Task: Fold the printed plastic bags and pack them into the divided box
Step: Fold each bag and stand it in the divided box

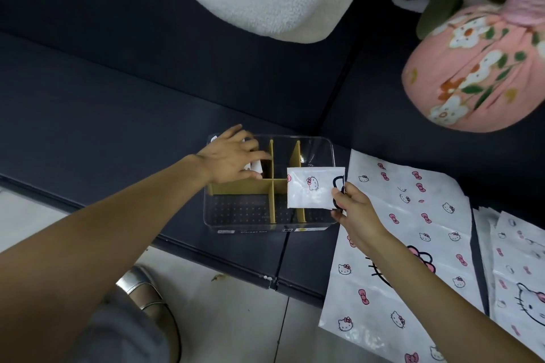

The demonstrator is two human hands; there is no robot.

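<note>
The right hand (352, 209) pinches a folded bag (314, 187) by its edge, thumb on top, and holds it over the clear divided box (318, 144), at the 3 o'clock side. The left hand (233, 156) reaches into the compartment at 10 o'clock, its fingers pressing on white folded bags (257, 167) there. At 4 o'clock from the box, flat printed bags (413, 215) lie on the dark sofa seat (118, 112).

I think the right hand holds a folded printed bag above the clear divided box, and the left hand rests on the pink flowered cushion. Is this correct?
Not quite. In the head view the left hand is at the divided box's far-left compartment, not on the cushion. The right hand does hold the folded bag above it.
</note>
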